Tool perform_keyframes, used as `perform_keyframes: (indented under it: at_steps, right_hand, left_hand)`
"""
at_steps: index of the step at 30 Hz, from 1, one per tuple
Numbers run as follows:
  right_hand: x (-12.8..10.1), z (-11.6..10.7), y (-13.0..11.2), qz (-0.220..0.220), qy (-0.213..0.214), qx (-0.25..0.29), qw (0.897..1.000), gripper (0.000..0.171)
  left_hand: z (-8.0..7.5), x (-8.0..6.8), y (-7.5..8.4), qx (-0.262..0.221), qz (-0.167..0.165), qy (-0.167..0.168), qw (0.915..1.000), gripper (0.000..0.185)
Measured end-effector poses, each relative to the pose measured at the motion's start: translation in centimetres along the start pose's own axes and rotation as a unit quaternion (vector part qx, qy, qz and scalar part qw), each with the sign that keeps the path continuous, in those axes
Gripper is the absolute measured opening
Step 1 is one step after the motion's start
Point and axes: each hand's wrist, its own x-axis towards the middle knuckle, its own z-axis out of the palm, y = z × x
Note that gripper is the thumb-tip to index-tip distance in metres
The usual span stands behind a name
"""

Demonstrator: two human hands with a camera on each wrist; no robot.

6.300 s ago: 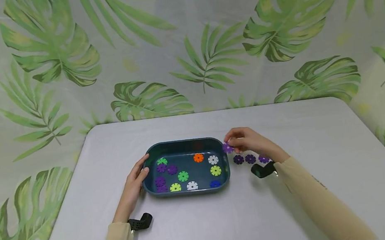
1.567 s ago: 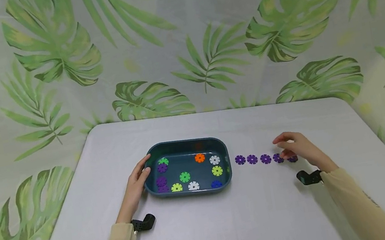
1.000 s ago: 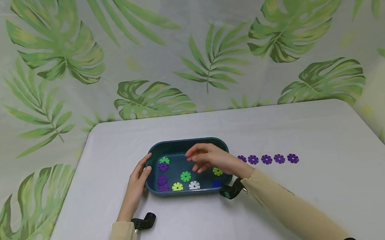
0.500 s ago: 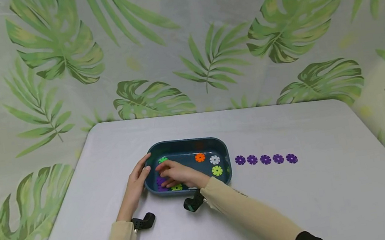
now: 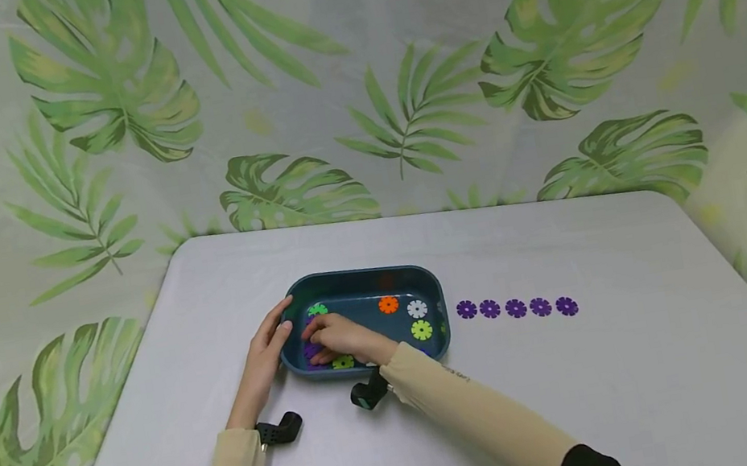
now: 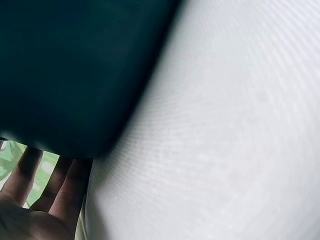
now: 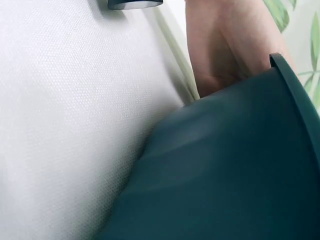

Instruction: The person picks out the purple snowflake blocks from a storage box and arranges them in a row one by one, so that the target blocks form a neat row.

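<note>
On white cloth (image 5: 646, 377), the left hand (image 5: 266, 354) grips a tray (image 5: 349, 292), right hand (image 5: 344, 337) inside, hold unclear, sleeve lettering (image 5: 456, 372) illegible.

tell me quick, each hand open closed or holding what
Left hand: open, fingers against the tray.
Right hand: in the tray by purple discs; whether it grips one cannot be told.

Left grip (image 5: 264, 351): fingers (image 6: 72, 192) extended, thumb (image 5: 281, 336) apart; right grip (image 5: 346, 337): fingers bent, forearm (image 5: 479, 416) slanting inward.

A pale backdrop (image 5: 295, 111) with green leaves (image 5: 110, 79) rises behind a white table (image 5: 656, 351).
</note>
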Motion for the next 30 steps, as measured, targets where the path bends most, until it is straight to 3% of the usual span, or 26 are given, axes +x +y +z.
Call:
perform_keyframes:
  at_steps: [3,10,18,26,30]
  right_hand:
    - [0.3,0.0,-0.1,0.012,0.002,-0.011,1.0,0.026]
    - [0.5,-0.1,-0.3,0.024,0.001,-0.032,0.999,0.031]
    - [0.6,0.2,-0.1,0.019,0.015,-0.05,0.998,0.03]
    - [0.6,0.1,0.1,-0.01,0.043,-0.075,0.996,0.011]
    - [0.2,-0.6,0.0,-0.022,0.061,-0.065,0.996,0.008]
  left_hand:
    - [0.0,0.0,0.3,-0.009,0.0,-0.003,1.0,0.045]
    - [0.4,-0.9,3.0,-0.005,-0.003,-0.013,0.9999,0.045]
    - [0.5,-1.0,3.0,-0.007,-0.004,-0.011,0.9999,0.045]
    - [0.5,-1.1,3.1,-0.005,-0.002,-0.011,0.9999,0.046]
    - [0.4,-0.7,2.3,-0.012,0.005,-0.011,0.9999,0.045]
